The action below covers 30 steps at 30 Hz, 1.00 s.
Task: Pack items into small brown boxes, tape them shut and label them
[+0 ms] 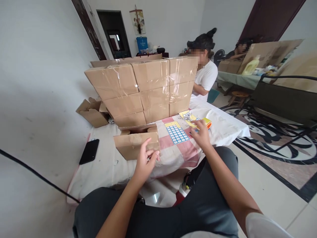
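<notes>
My left hand (146, 162) is in front of a small open cardboard box (136, 145). Its index finger points up, while the thumb and other fingers come together in a pinch; anything between them is too small to make out. To the right, my right hand (201, 134) hovers palm down with fingers apart over the table edge, beside a folded yellow and orange packet (206, 123). Between the hands lies a yellow sheet with rows of white, blue-edged labels (177, 133). Behind it, another yellow sheet (188, 118) carries scattered small pale pieces.
Taped cardboard boxes (153, 89) form a wall across the table. A black phone (89, 151) and an open carton (92, 112) are at the left. A person in a white shirt (206, 76) sits beyond the boxes. A dark chair (284, 99) stands at the right.
</notes>
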Tool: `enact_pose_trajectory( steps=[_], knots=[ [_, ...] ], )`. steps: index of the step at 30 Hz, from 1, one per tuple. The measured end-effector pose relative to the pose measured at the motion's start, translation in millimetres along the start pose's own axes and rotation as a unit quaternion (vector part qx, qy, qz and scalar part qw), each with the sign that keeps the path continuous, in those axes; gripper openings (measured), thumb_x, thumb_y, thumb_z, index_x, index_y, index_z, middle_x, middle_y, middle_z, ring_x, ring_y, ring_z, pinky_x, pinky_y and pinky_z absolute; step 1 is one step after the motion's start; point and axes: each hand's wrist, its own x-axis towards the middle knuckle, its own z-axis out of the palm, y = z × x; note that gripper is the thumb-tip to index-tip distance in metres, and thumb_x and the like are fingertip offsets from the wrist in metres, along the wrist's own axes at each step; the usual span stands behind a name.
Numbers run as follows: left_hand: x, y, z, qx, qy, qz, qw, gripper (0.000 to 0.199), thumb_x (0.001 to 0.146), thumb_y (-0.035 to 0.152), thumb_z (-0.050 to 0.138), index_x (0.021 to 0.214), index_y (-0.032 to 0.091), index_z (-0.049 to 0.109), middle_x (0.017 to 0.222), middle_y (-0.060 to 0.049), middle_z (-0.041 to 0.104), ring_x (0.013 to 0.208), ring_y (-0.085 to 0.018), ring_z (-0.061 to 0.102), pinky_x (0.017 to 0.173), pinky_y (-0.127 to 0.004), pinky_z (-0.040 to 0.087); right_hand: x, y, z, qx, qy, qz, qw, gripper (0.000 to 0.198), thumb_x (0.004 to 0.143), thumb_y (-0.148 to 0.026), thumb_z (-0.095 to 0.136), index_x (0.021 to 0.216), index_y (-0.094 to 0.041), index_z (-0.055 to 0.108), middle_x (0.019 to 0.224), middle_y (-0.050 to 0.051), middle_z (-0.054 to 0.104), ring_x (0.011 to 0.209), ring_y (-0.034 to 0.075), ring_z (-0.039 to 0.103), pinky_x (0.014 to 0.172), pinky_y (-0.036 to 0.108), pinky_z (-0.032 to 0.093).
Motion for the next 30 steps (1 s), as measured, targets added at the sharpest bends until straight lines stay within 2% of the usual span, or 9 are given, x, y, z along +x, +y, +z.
enact_pose_trajectory(
  steps=[4,9,12,15,16,18,22,26,30],
  knots=[
    [-2,2,-3,0.04,-0.031,0.016,0.999,0.071,0.094,0.039,0.058,0.154,0.023,0.023,0.071,0.003,0.066,0.064,-0.012,0.06,0.059,-0.023,0.045,-17,-100,14,0.184,-0.23,-0.129,0.947,0.017,0.089,-0.035,0.066,0.099,-0.021,0.07,0.101,0.005,0.057,0.099,0.02,0.058,0.091,0.036,0.047],
    [-4,2,-11,0.068,-0.032,0.045,0.996,0.07,0.096,0.039,0.052,0.156,0.023,0.021,0.069,0.004,0.068,0.066,-0.014,0.064,0.068,-0.028,0.052,-27,-149,20,0.209,-0.264,-0.152,0.929,0.013,0.092,-0.025,0.063,0.082,-0.02,0.069,0.095,0.004,0.055,0.093,0.019,0.057,0.086,0.034,0.045],
    [9,2,-33,0.179,0.134,0.081,0.971,0.058,0.097,0.041,0.048,0.151,0.023,0.036,0.066,0.004,0.067,0.065,-0.016,0.065,0.072,-0.031,0.053,-22,-145,11,0.242,-0.208,-0.112,0.941,0.011,0.092,-0.023,0.064,0.084,-0.02,0.069,0.093,0.004,0.055,0.092,0.019,0.057,0.086,0.035,0.044],
    [34,5,-65,0.375,0.288,0.155,0.867,0.058,0.091,0.041,0.058,0.144,0.02,0.047,0.123,-0.013,0.069,0.118,-0.027,0.063,0.101,-0.044,0.047,-10,-141,3,0.261,-0.186,-0.08,0.944,0.011,0.091,-0.026,0.066,0.083,-0.02,0.071,0.091,0.003,0.055,0.091,0.018,0.055,0.086,0.035,0.042],
    [41,5,-74,0.435,0.287,0.165,0.838,0.064,0.09,0.041,0.06,0.147,0.02,0.043,0.144,-0.017,0.056,0.138,-0.032,0.047,0.11,-0.05,0.039,-5,-141,2,0.269,-0.19,-0.071,0.942,0.013,0.09,-0.028,0.068,0.081,-0.02,0.071,0.09,0.003,0.055,0.09,0.018,0.055,0.086,0.035,0.041],
    [52,4,-89,0.509,0.227,0.148,0.817,0.067,0.091,0.04,0.058,0.152,0.022,0.036,0.158,-0.015,0.042,0.151,-0.035,0.027,0.118,-0.06,0.023,4,-143,4,0.293,-0.212,-0.035,0.932,0.017,0.088,-0.033,0.071,0.078,-0.02,0.072,0.086,0.002,0.056,0.086,0.017,0.054,0.084,0.034,0.039],
    [50,-3,-97,0.543,0.126,0.104,0.824,0.045,0.098,0.044,0.046,0.141,0.031,0.052,0.142,-0.008,0.061,0.137,-0.032,0.048,0.12,-0.067,0.007,20,-145,22,0.346,-0.283,0.064,0.892,0.027,0.079,-0.043,0.077,0.072,-0.018,0.072,0.082,0.0,0.056,0.081,0.015,0.052,0.08,0.032,0.038],
    [38,-8,-90,0.578,0.088,0.106,0.804,0.052,0.087,0.057,0.063,0.132,0.033,0.061,0.126,-0.008,0.068,0.121,-0.033,0.056,0.118,-0.067,0.011,31,-138,52,0.362,-0.333,0.116,0.863,0.026,0.069,-0.042,0.082,0.07,-0.018,0.073,0.091,0.001,0.06,0.089,0.016,0.056,0.084,0.031,0.04],
    [34,-10,-80,0.621,0.076,0.119,0.771,0.07,0.076,0.064,0.073,0.134,0.028,0.06,0.128,-0.012,0.063,0.117,-0.035,0.053,0.11,-0.064,0.025,39,-126,82,0.325,-0.361,0.16,0.86,0.026,0.062,-0.04,0.083,0.067,-0.016,0.074,0.099,0.005,0.066,0.095,0.02,0.059,0.086,0.032,0.044]
  ],
)
